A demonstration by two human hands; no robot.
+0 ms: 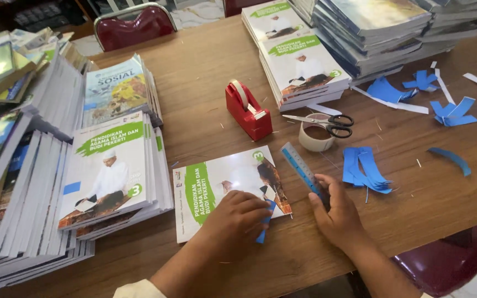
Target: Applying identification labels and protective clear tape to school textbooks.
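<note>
Table of wood, book stacks, chairs

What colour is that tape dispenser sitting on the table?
The tape dispenser is red, holding a pale roll of tape; the head view shows it clearly.

Single head view, steeply down, close over wooden table.

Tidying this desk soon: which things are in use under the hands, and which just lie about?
In use: left hand, right hand, book, blue strip, ruler.
Lying about: tape dispenser, scissors, tape roll, blue scraps, book stacks.
</note>
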